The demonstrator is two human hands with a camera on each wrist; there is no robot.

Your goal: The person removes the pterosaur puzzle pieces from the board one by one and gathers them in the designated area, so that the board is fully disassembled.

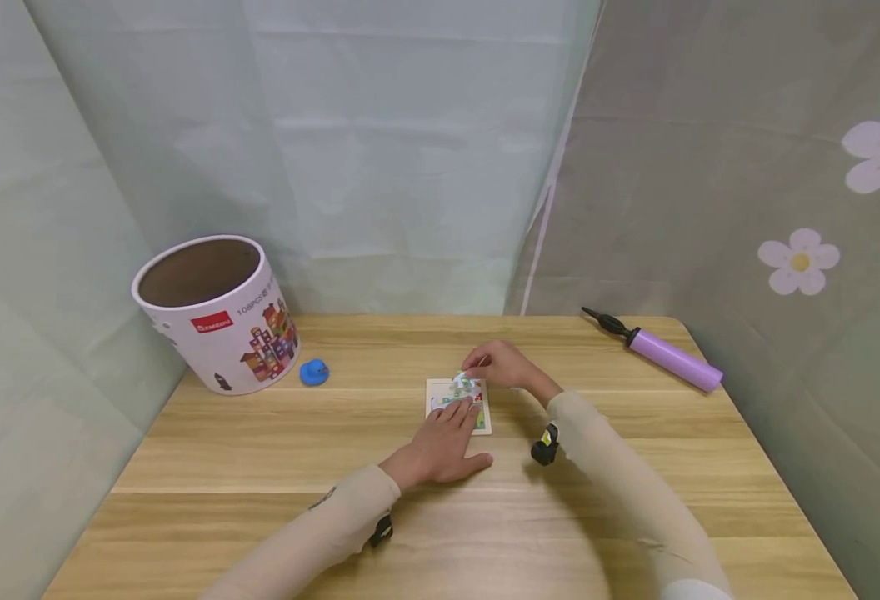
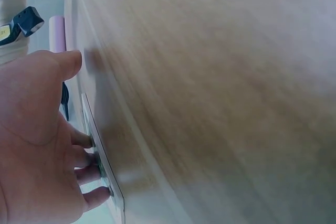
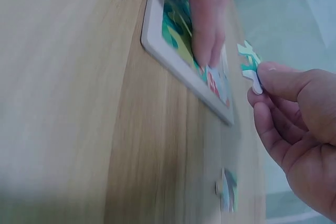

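Head: the left hand [image 1: 443, 442] rests on a square, pale-framed puzzle board [image 1: 436, 387] on the wood-grain tabletop [image 1: 297, 458]. Left wrist: its fingers [image 2: 88, 174] are slightly apart. Right wrist: the right hand [image 3: 310, 150] pinches a green-and-white jigsaw piece [image 3: 248, 71] — near the board.

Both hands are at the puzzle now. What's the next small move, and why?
I'd probably lower the puzzle piece toward the puzzle board. The right hand pinches it near the board's far edge, while the left hand rests partly on the board, likely steadying it. Another loose piece can wait on the table.
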